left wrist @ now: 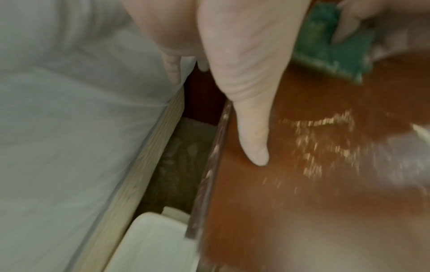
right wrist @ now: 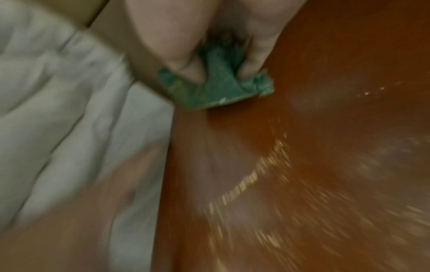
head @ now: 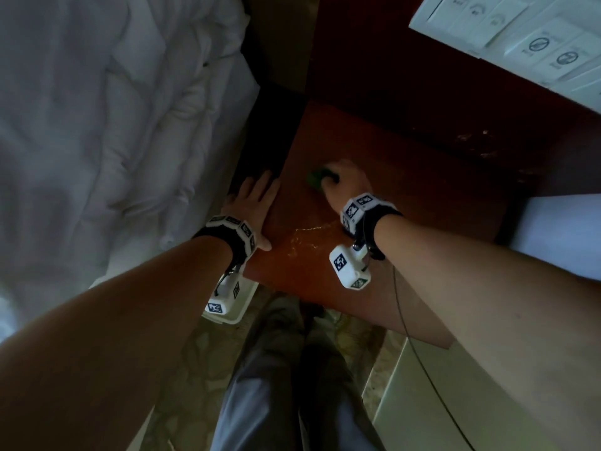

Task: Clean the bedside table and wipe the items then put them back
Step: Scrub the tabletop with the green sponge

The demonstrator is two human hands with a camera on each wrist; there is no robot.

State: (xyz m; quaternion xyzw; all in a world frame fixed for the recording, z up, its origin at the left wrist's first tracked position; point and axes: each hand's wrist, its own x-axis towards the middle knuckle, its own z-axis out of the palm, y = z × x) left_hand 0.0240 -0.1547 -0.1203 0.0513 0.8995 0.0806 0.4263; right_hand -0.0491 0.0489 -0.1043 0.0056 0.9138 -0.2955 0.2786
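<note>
The reddish-brown bedside table (head: 406, 196) fills the middle of the head view, its top streaked with wet glints (head: 302, 236). My right hand (head: 341, 180) grips a green cloth (head: 317, 179) and presses it on the tabletop near the left side; the right wrist view shows the cloth (right wrist: 216, 90) bunched between thumb and fingers. My left hand (head: 252, 203) lies flat with straight fingers on the table's left edge, its thumb (left wrist: 253, 132) resting on the wet top (left wrist: 314, 165). The green cloth (left wrist: 332, 47) appears at the upper right of the left wrist view.
A bed with a white duvet (head: 113, 125) runs along the left, a narrow gap between it and the table. A white bin (head: 237, 301) stands on the floor below the left wrist. White cards (head: 520, 37) lie at the far right; a white surface (head: 562, 232) borders the table's right.
</note>
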